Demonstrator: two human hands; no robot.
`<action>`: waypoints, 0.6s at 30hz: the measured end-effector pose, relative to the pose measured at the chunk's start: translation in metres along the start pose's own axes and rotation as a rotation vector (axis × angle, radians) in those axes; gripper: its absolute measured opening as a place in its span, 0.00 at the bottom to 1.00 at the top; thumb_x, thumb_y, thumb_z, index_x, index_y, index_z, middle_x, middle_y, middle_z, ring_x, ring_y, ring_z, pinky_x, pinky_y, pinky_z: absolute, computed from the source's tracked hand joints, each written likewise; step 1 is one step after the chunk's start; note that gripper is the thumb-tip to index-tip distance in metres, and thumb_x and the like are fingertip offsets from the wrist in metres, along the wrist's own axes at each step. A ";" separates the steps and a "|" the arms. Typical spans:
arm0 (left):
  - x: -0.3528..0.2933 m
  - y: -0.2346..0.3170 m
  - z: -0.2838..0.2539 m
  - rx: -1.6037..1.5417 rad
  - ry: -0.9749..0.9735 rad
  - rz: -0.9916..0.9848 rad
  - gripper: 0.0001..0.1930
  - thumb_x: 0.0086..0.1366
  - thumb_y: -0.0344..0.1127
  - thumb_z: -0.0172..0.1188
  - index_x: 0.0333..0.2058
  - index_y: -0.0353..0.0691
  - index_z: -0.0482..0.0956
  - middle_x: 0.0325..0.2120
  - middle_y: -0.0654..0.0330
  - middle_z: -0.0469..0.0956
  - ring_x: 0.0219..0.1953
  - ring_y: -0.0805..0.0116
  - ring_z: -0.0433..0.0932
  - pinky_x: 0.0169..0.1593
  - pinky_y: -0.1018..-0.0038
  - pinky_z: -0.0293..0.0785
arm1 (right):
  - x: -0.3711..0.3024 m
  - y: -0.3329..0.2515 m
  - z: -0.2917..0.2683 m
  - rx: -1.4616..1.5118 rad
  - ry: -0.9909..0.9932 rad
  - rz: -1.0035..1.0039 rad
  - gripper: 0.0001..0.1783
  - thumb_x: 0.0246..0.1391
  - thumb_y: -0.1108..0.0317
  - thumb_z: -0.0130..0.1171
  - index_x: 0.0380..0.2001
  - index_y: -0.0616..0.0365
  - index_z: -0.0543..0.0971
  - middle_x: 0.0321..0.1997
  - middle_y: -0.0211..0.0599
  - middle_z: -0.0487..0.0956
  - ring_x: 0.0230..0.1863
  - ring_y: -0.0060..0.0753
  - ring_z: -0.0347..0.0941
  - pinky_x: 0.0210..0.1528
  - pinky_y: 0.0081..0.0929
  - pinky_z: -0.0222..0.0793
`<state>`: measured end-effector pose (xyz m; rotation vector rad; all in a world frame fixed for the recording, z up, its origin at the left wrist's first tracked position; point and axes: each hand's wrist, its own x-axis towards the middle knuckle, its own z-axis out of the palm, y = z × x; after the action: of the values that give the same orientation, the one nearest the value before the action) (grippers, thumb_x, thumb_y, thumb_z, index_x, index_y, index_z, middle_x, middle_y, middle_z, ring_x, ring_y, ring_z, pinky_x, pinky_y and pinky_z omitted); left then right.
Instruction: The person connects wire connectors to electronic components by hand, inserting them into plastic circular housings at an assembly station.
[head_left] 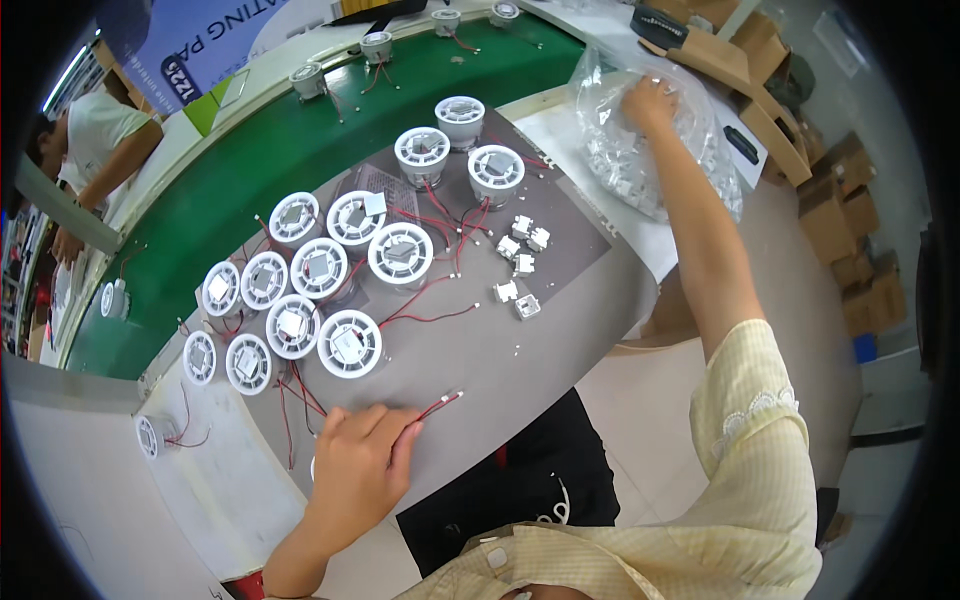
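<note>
My left hand (365, 455) is closed in a pinch on a pair of thin red and black wires (440, 403) with small white ends, just above the mat's near edge. The rest of its wiring runs under the hand, out of sight. At the upper right, my right hand (652, 103) reaches into a clear plastic bag (640, 165) of small white parts; the fingertips are too indistinct to read. Between the hands, several white plastic connectors (515, 250) lie loose on the grey mat (560, 340). Round white lamp housings (350, 343) with wires stand grouped left of them.
A green conveyor belt (250, 150) curves behind the mat, carrying more lamp housings (376, 47). Across it, at the left, another person (105, 145) is at work. Cardboard boxes (850, 215) are stacked at the right. A black strip-like object (742, 145) lies beside the bag.
</note>
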<state>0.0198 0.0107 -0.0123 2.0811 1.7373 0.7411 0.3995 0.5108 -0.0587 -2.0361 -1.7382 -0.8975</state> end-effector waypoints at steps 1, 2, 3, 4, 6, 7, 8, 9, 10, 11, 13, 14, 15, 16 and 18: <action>0.000 -0.001 -0.002 0.006 -0.002 -0.002 0.04 0.59 0.27 0.66 0.34 0.40 0.84 0.21 0.62 0.77 0.20 0.64 0.69 0.33 0.70 0.60 | 0.002 -0.004 -0.001 0.169 -0.115 0.042 0.33 0.60 0.45 0.49 0.56 0.64 0.74 0.58 0.67 0.73 0.60 0.66 0.70 0.61 0.55 0.66; 0.001 -0.001 -0.003 0.013 -0.021 -0.022 0.04 0.59 0.27 0.66 0.34 0.40 0.84 0.21 0.62 0.76 0.20 0.64 0.69 0.33 0.70 0.60 | 0.001 -0.006 -0.002 0.172 -0.118 0.044 0.33 0.60 0.45 0.49 0.56 0.64 0.74 0.58 0.67 0.73 0.60 0.66 0.70 0.61 0.55 0.66; 0.000 -0.001 -0.004 0.018 -0.041 -0.041 0.04 0.59 0.27 0.66 0.34 0.40 0.83 0.20 0.62 0.76 0.20 0.64 0.69 0.33 0.70 0.60 | 0.001 -0.006 -0.004 0.243 -0.237 0.057 0.34 0.61 0.44 0.46 0.58 0.60 0.73 0.63 0.63 0.69 0.63 0.67 0.66 0.61 0.63 0.63; 0.002 -0.001 -0.003 0.010 -0.041 -0.030 0.04 0.59 0.27 0.66 0.34 0.40 0.83 0.20 0.62 0.76 0.20 0.64 0.69 0.33 0.70 0.60 | 0.005 0.000 -0.011 0.301 -0.347 0.073 0.35 0.63 0.42 0.43 0.60 0.57 0.71 0.69 0.59 0.65 0.66 0.69 0.63 0.60 0.72 0.60; 0.005 -0.001 0.000 0.003 -0.053 -0.018 0.04 0.58 0.27 0.66 0.33 0.40 0.83 0.20 0.62 0.76 0.20 0.64 0.68 0.33 0.70 0.59 | 0.012 0.009 0.000 0.309 -0.402 0.041 0.34 0.62 0.42 0.44 0.62 0.54 0.70 0.69 0.57 0.65 0.66 0.69 0.62 0.61 0.71 0.60; 0.005 -0.001 0.001 -0.009 -0.059 -0.007 0.04 0.58 0.27 0.66 0.33 0.40 0.83 0.20 0.62 0.76 0.20 0.64 0.68 0.33 0.70 0.59 | 0.013 0.016 0.004 0.327 -0.468 0.003 0.35 0.61 0.43 0.45 0.64 0.51 0.69 0.69 0.56 0.65 0.66 0.69 0.62 0.62 0.69 0.60; 0.003 -0.003 -0.001 0.008 -0.057 -0.002 0.04 0.59 0.27 0.65 0.34 0.39 0.82 0.20 0.63 0.73 0.21 0.64 0.69 0.32 0.69 0.58 | 0.000 0.000 -0.004 0.333 -0.480 -0.002 0.35 0.61 0.43 0.45 0.64 0.51 0.69 0.69 0.56 0.65 0.66 0.69 0.62 0.62 0.69 0.60; 0.002 -0.004 -0.002 0.024 -0.055 0.003 0.05 0.59 0.27 0.65 0.35 0.39 0.82 0.19 0.64 0.71 0.21 0.64 0.69 0.32 0.69 0.58 | -0.017 -0.020 -0.011 0.245 -0.391 -0.037 0.35 0.59 0.42 0.46 0.63 0.52 0.70 0.66 0.57 0.68 0.63 0.70 0.65 0.60 0.67 0.63; 0.001 -0.003 -0.003 0.021 -0.060 0.003 0.05 0.59 0.27 0.65 0.35 0.39 0.82 0.19 0.64 0.71 0.21 0.64 0.69 0.32 0.69 0.58 | -0.027 -0.033 -0.024 0.147 -0.294 -0.066 0.35 0.58 0.42 0.48 0.63 0.52 0.71 0.64 0.58 0.70 0.60 0.71 0.69 0.59 0.66 0.65; 0.003 -0.001 -0.001 0.009 -0.043 -0.002 0.05 0.59 0.27 0.65 0.34 0.39 0.82 0.20 0.62 0.73 0.21 0.63 0.69 0.32 0.69 0.58 | -0.029 -0.034 -0.020 0.087 -0.222 -0.090 0.35 0.54 0.44 0.52 0.62 0.50 0.72 0.59 0.56 0.74 0.54 0.71 0.73 0.57 0.62 0.68; 0.006 0.000 0.000 -0.005 -0.026 -0.006 0.04 0.58 0.27 0.66 0.34 0.39 0.83 0.20 0.61 0.76 0.20 0.62 0.68 0.33 0.69 0.59 | -0.031 -0.030 -0.018 0.162 -0.217 -0.062 0.35 0.53 0.47 0.54 0.62 0.51 0.71 0.60 0.57 0.73 0.55 0.70 0.73 0.57 0.58 0.69; 0.007 0.000 0.000 0.001 -0.029 -0.007 0.04 0.59 0.27 0.65 0.34 0.39 0.83 0.20 0.61 0.75 0.20 0.62 0.68 0.33 0.69 0.59 | -0.032 -0.030 -0.019 0.253 -0.211 -0.040 0.35 0.53 0.50 0.55 0.63 0.53 0.70 0.60 0.59 0.72 0.55 0.69 0.73 0.57 0.54 0.70; 0.008 0.000 -0.001 0.007 -0.031 -0.008 0.04 0.59 0.27 0.65 0.34 0.39 0.83 0.20 0.61 0.75 0.21 0.62 0.68 0.33 0.68 0.59 | -0.032 -0.027 -0.021 0.252 -0.210 -0.039 0.35 0.53 0.50 0.55 0.63 0.53 0.70 0.60 0.59 0.72 0.55 0.69 0.73 0.57 0.54 0.70; 0.007 0.000 -0.002 0.014 -0.029 -0.020 0.04 0.59 0.27 0.65 0.34 0.39 0.83 0.20 0.61 0.75 0.21 0.62 0.68 0.33 0.68 0.59 | -0.035 -0.032 -0.031 0.264 -0.255 -0.029 0.35 0.51 0.52 0.57 0.62 0.51 0.71 0.60 0.60 0.72 0.55 0.68 0.74 0.57 0.54 0.70; 0.004 0.000 -0.007 0.059 -0.058 -0.007 0.05 0.61 0.27 0.63 0.36 0.40 0.82 0.20 0.63 0.71 0.22 0.64 0.70 0.32 0.69 0.58 | -0.040 -0.044 -0.046 0.292 -0.311 -0.032 0.35 0.50 0.54 0.58 0.62 0.50 0.71 0.60 0.61 0.72 0.55 0.67 0.74 0.57 0.54 0.70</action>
<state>0.0161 0.0141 -0.0060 2.1125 1.7543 0.6275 0.3428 0.4615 -0.0571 -2.0338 -1.9303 -0.3182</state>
